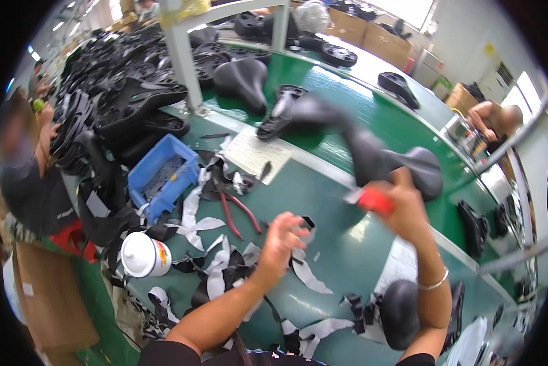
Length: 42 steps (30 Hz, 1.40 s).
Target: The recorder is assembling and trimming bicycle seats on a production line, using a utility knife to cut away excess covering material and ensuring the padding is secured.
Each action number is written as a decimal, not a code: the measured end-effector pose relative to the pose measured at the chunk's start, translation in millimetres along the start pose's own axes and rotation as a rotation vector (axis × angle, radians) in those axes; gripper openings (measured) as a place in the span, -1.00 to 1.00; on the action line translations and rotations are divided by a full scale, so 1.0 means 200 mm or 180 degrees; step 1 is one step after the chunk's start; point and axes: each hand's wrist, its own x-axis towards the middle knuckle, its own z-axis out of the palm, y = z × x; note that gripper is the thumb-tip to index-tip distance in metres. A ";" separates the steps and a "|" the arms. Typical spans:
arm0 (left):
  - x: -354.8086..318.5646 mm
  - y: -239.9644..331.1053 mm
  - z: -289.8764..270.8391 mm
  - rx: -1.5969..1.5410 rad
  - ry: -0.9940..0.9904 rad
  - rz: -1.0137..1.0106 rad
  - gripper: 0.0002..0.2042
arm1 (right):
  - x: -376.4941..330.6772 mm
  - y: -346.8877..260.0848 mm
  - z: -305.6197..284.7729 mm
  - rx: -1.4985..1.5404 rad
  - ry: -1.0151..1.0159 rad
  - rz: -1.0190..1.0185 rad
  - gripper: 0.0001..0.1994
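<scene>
The right hand (402, 207) is clenched around a red-handled tool (374, 200), raised above the green worktable (341, 244); motion blur hides the tool's working end, so it may be a cutter or knife. Just beyond that fist a black bicycle saddle (402, 168) hangs in the air, streaked by blur, and how it is supported cannot be told. The left hand (280, 241) hovers over the table with fingers loosely curled, grasping nothing. On the table near it lie many strips of black and white trim scrap (225, 268), too tangled to count. One pair of red-handled pliers (240, 210) lies just beyond the scraps, one blue plastic bin (164, 177) stands to their left, and one white mug (145, 255) sits near the table's left edge. One sheet of paper (252, 152) rests beside a white table leg (185, 61). One more finished saddle (399, 314) sits by the right forearm, another two (243, 82) lie farther up the table, and a large heap of black saddle shells (115, 91) fills the far left. Two other people are in view: one (24, 177) at the left beside the heap, one (493, 119) at the far right.
</scene>
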 end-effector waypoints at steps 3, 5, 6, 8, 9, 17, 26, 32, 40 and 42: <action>0.02 0.03 -0.05 -0.0728 0.0334 -0.0418 -0.15 | -0.11 -0.25 -0.08 0.1233 -0.0681 -0.0281 -0.71; 0.00 0.09 0.00 -0.0473 0.0217 -0.0552 -0.10 | -0.21 -0.12 -0.03 0.2456 -0.0192 0.0924 -0.74; 0.01 0.08 0.02 -0.0482 0.0167 -0.0569 -0.10 | -0.24 0.06 0.01 0.0881 0.0701 0.1057 -0.77; 0.01 0.05 0.01 0.0873 0.0003 -0.0124 -0.09 | -0.31 0.42 0.04 -0.0216 0.1068 0.2269 -0.67; 0.01 0.04 0.03 0.0625 0.0076 -0.0210 -0.11 | -0.40 0.67 0.05 0.0067 0.1116 0.2770 -0.65; 0.01 0.01 0.02 0.1159 0.0131 -0.0284 -0.27 | -0.54 0.96 0.35 0.3522 0.1297 0.3517 -0.56; 0.01 0.09 -0.06 0.0430 -0.0194 -0.0319 -0.26 | -0.66 -0.33 -0.10 0.3455 0.0595 0.3820 -0.50; -0.19 0.27 0.02 0.0108 -0.0731 -0.0920 -0.26 | -0.94 -0.86 -0.04 0.3786 0.0860 0.3806 -0.61; -0.59 0.46 -0.12 0.0316 0.0487 -0.1600 -0.67 | -1.04 -1.10 0.03 0.2811 0.0661 0.2565 -0.60; -0.59 0.54 -0.15 0.0783 0.0577 -0.1907 -0.71 | -1.07 -1.06 0.00 0.0826 0.0318 0.1139 -0.49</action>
